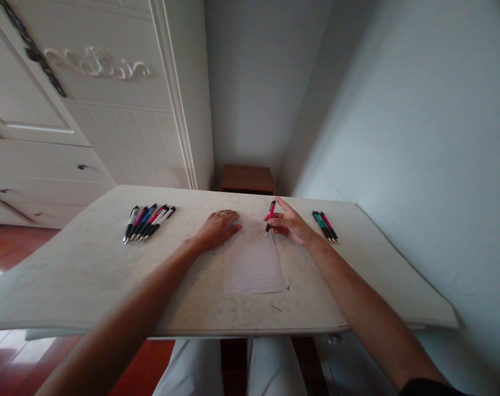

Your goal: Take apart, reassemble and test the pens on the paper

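A pink pen (pixel 272 209) with a black grip is held in my right hand (pixel 289 221), its tip pointing down over the upper right of a lined sheet of paper (pixel 253 269). My left hand (pixel 220 228) lies flat with a ring on one finger, resting at the upper left edge of the sheet. Off to the left lies a fanned group of several pens (pixel 148 223) in white, purple, blue and pink. Right of my right hand lie a few more pens (pixel 325 226), green and pink, side by side.
The white table (pixel 88 275) has a worn, stained top. A white cabinet (pixel 138 137) stands behind it at the left, and a pale wall (pixel 418 165) runs along the right. Past the far edge is a low brown wooden piece of furniture (pixel 248 177).
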Demonstrator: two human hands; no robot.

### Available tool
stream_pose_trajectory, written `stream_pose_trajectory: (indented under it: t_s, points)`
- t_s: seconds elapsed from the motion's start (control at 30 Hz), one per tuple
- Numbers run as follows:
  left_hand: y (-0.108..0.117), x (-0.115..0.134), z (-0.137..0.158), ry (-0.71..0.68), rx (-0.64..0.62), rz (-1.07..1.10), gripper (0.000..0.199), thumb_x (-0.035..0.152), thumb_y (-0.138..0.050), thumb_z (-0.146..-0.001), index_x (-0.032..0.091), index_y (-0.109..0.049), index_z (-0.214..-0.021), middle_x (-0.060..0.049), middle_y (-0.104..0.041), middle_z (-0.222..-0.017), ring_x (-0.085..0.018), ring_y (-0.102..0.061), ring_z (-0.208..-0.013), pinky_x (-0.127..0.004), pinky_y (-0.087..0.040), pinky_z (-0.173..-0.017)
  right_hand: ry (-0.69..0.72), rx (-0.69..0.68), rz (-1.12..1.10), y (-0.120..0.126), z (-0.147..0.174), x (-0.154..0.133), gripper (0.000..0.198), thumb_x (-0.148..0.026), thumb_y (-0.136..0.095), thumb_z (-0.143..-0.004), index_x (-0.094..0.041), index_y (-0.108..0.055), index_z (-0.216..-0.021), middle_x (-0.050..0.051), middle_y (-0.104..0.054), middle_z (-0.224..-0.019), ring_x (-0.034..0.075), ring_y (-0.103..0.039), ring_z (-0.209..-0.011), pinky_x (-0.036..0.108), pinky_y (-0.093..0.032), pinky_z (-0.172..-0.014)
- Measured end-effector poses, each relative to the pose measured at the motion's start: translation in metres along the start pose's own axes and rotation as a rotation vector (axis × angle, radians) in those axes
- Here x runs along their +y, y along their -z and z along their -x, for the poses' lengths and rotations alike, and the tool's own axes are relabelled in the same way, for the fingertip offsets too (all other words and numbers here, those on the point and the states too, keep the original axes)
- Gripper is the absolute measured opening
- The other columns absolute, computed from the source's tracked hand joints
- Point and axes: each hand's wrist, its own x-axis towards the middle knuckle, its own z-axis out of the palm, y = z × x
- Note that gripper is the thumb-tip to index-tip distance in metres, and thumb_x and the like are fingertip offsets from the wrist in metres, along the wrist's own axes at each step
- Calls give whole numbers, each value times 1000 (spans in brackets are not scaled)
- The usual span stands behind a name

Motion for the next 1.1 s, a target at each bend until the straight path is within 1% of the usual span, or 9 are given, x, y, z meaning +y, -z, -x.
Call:
stream_pose_trajectory:
  t_s: [0.07, 0.13, 0.23, 0.3, 0.43, 0.63, 0.83, 1.0, 1.1]
  points:
    - [0, 0, 0, -5, 1, -1, 47, 48, -38, -95, 20, -57, -126, -12, -57, -134, -26, -49, -127, -43, -37, -108, -9, 21, -10, 0, -1, 0, 112, -14, -81, -63, -26, -11, -150, 1, -74, -88, 13, -67, -65, 18, -51, -47]
    - [0, 0, 0, -4, 5, -2, 46, 48, -38, -95, 20, -57, -127, -11, -57, -135, -26, -49, -128, -43, -36, -108, -22, 54, -11, -1, -1, 0, 100, -16, -82, -62, -24, -27, -145, 0, -72, -84, 11, -65, -61, 17, -49, -47]
    - [-2, -3, 1, -2, 24, 20, 46, 49, -39, -94, 21, -58, -126, -11, -57, -134, -27, -48, -128, -46, -36, -109, -31, 68, 6, -2, -2, 0, 68, -19, -83, -61, -21, -54, -122, -2, -69, -77, 9, -61, -58, 16, -47, -47]
    - [-3, -5, 0, -4, 30, 29, 46, 50, -40, -94, 22, -59, -125, -11, -58, -133, -28, -49, -128, -47, -36, -109, -21, 65, 24, -2, -2, -1, 55, -21, -83, -60, -20, -61, -110, -2, -68, -76, 8, -59, -57, 16, -45, -48]
    - [-5, -8, -2, -4, 32, 22, 48, 49, -39, -94, 19, -60, -125, -12, -58, -133, -29, -50, -127, -47, -37, -108, 35, 131, 67, 1, -2, -6, 46, -24, -84, -56, -19, -67, -98, -2, -68, -75, 8, -57, -58, 18, -44, -50]
    - [-6, -10, -2, -10, 66, 54, 46, 49, -40, -93, 20, -63, -121, -10, -61, -130, -28, -52, -124, -45, -37, -108, 107, 322, 43, 9, 2, -6, 34, -34, -83, -56, -18, -70, -83, 0, -69, -74, 8, -55, -57, 18, -39, -48]
    - [-8, -13, -3, -20, 80, 72, 48, 50, -39, -93, 18, -64, -119, -12, -62, -128, -28, -54, -123, -45, -39, -106, 153, 397, -3, 20, 25, 0, 38, -37, -85, -55, -18, -71, -85, 0, -69, -75, 7, -53, -55, 19, -38, -47]
    - [-9, -13, -4, -18, 79, 85, 47, 50, -40, -92, 18, -65, -117, -12, -62, -128, -28, -54, -122, -45, -39, -106, 225, 532, 36, 54, 53, -10, 40, -35, -85, -55, -18, -73, -88, 2, -70, -78, 9, -57, -60, 19, -42, -50]
    - [-10, -15, -4, -21, 74, 83, 47, 50, -39, -92, 19, -65, -117, -11, -62, -128, -28, -54, -122, -44, -38, -106, 179, 645, 142, 88, 67, -16, 36, -35, -82, -55, -16, -72, -84, 3, -70, -73, 10, -59, -58, 20, -45, -51]
